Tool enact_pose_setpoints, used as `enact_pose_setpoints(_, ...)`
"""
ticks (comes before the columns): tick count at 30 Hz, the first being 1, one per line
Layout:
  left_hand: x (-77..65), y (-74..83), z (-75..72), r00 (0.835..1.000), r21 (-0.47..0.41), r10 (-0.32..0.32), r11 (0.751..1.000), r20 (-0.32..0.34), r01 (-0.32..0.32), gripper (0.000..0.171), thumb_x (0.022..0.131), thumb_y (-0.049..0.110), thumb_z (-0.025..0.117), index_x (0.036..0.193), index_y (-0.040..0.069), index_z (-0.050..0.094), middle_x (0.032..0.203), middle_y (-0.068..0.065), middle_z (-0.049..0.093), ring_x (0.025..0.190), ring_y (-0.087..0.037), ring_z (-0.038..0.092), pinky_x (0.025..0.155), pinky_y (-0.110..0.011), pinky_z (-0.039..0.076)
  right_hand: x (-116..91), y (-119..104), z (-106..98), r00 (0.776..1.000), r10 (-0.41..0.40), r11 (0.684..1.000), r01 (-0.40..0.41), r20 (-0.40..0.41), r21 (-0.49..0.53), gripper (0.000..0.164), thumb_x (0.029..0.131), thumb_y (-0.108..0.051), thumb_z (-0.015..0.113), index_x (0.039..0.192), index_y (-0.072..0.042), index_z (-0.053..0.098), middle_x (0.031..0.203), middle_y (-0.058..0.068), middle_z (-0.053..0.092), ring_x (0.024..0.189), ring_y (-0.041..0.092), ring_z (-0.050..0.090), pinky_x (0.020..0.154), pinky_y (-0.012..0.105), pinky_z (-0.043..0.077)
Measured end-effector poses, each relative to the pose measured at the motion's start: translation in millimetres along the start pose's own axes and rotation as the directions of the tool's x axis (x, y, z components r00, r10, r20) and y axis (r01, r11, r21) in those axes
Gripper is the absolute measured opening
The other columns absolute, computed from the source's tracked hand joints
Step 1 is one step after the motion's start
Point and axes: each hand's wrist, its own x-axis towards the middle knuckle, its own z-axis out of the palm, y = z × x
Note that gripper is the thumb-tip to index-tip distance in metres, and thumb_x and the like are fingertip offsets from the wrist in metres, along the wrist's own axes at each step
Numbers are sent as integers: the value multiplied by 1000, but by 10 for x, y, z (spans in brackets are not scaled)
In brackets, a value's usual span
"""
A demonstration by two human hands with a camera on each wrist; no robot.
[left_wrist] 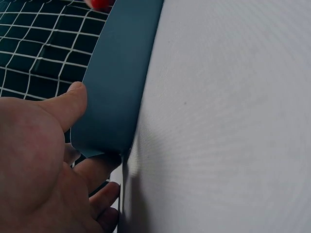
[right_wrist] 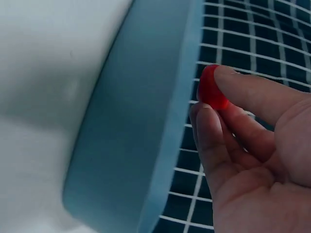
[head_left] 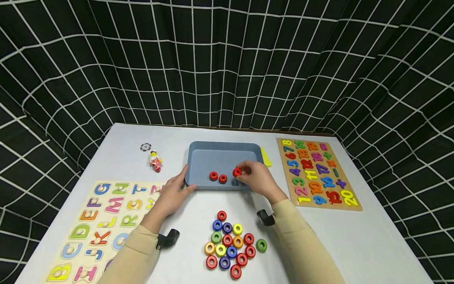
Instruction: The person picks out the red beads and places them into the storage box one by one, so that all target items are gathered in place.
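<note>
A blue-grey tray (head_left: 227,157) lies on the white table, with two red rings (head_left: 213,176) inside near its front wall. My left hand (head_left: 174,195) grips the tray's front left corner, the thumb at the front rim and the other fingers along the left side; the left wrist view shows the thumb (left_wrist: 73,104) against the wall. Between thumb and fingertips my right hand (head_left: 260,179) pinches another red ring (head_left: 237,172), held over the tray's right part. In the right wrist view that red ring (right_wrist: 211,88) appears above the tray's rim.
Several coloured rings (head_left: 227,240) lie grouped in front of the tray. A letter puzzle board (head_left: 118,209) is at left, a number board (head_left: 291,189) at right. A yellow piece (head_left: 266,157) pokes out beside the tray. A figurine (head_left: 155,161) and a poker chip (head_left: 145,147) sit back left.
</note>
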Motion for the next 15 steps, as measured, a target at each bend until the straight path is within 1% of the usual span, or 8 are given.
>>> enact_pose_setpoints(4,-5,12,27,1000,-11,-6,1000,11,6,79,93,51,56,155,35,11,148,-20,43,143,-39,27,112,-62,26,224,1,70,999,18,997,-16,29,-81,28,84,-14,74,111,-9,69,97,4,69,85,16,60,76,31,53)
enact_pose_setpoints(7,-8,15,40,1000,-10,-7,1000,9,7,79,92,51,56,155,36,11,148,-20,43,143,-39,28,112,-62,27,321,14,131,999,15,995,-10,52,-95,32,84,-12,73,115,-8,68,105,6,69,92,18,63,81,33,55)
enact_pose_setpoints(11,-8,15,30,1000,-10,-7,1000,4,8,79,92,51,57,155,36,11,147,-20,44,143,-39,28,112,-62,27,359,42,168,999,19,995,-14,48,-102,37,86,-11,72,122,-6,65,116,9,68,102,21,65,88,37,55)
enact_pose_setpoints(15,0,8,-13,1000,-3,-9,1000,-2,9,78,93,49,57,155,35,12,147,-20,45,143,-39,28,112,-62,27,333,36,155,1000,18,996,-18,6,-89,36,86,-11,71,121,-7,66,116,9,69,102,21,65,90,37,55)
